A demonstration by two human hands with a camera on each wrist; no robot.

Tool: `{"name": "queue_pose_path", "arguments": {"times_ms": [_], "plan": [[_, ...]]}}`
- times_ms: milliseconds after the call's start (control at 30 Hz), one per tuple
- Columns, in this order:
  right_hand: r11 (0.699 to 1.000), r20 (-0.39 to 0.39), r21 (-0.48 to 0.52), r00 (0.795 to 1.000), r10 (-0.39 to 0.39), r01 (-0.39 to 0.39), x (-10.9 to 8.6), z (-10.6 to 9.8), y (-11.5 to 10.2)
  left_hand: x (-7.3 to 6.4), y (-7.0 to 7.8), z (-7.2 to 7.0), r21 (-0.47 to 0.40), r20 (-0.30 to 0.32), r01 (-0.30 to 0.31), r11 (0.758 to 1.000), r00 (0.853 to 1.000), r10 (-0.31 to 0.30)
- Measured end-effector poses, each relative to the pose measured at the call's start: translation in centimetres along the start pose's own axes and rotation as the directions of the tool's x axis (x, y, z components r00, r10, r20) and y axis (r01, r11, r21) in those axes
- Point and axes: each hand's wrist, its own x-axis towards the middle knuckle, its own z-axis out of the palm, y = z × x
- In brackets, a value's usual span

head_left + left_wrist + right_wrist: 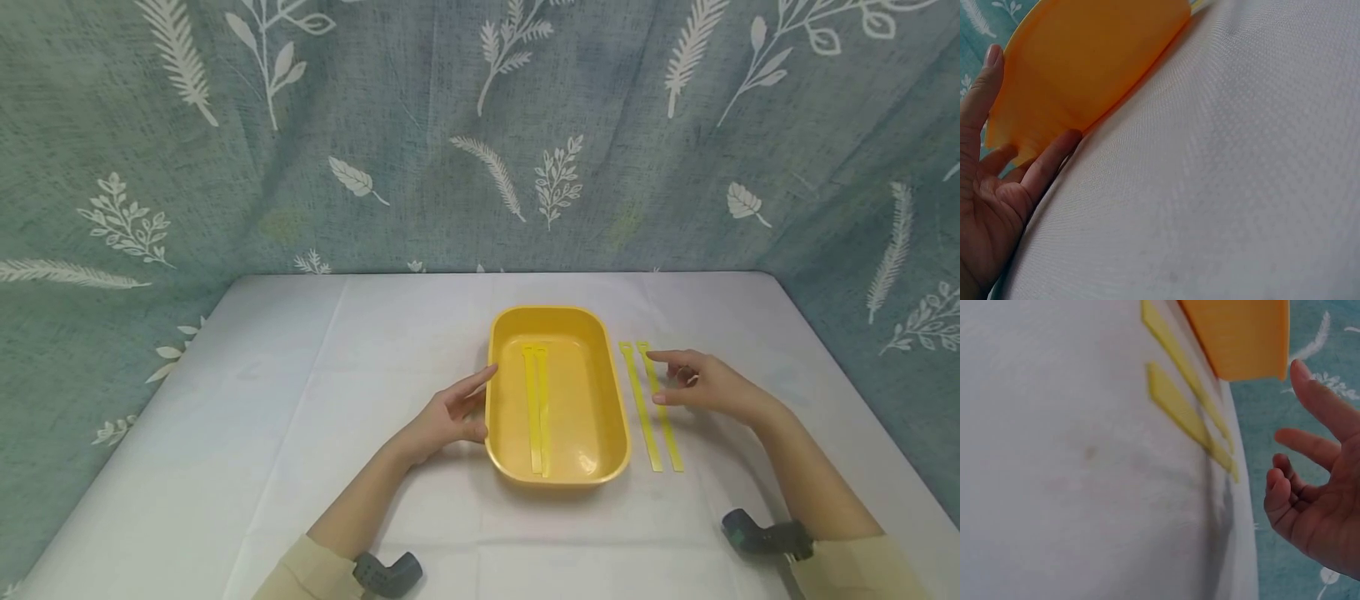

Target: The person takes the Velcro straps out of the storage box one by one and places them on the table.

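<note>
A shallow yellow-orange tray (588, 392) with rounded corners stands on the white table. Two thin, flat yellow strips (543, 425), each with a slightly wider far end, lie side by side in its left half. My left hand (448, 417) touches the tray's left side; in the left wrist view its spread fingers rest against the outer wall (1091, 62). Right of the tray, two similar strips (642, 408) lie nearly parallel on the cloth. Above the outer one (670, 442) hovers my right hand (708, 385), thumb and index finger apart, the other fingers loosely bent, holding nothing.
A white cloth (375, 350) with fold lines covers the table. Behind it and at the sides hangs a blue-green curtain (420, 108) with white leaf prints. Dark devices (387, 575) sit at both wrists, by beige sleeves (311, 575).
</note>
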Motion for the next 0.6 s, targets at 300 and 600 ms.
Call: {"name": "queue_pose_path", "arguments": {"times_ms": [300, 600], "plan": [[0.993, 0.064, 0.092, 0.994, -0.083, 0.077, 1.0, -1.2, -1.9, 0.0, 0.0, 0.0, -0.002, -0.008, -0.004, 1.0, 1.0, 0.004], [0.973, 0.141, 0.192, 0.978, -0.153, 0.125, 1.8, -2.0, -3.8, 0.0, 0.2, -0.1, -0.014, 0.0, -0.006, 1.0, 1.0, 0.006]]}}
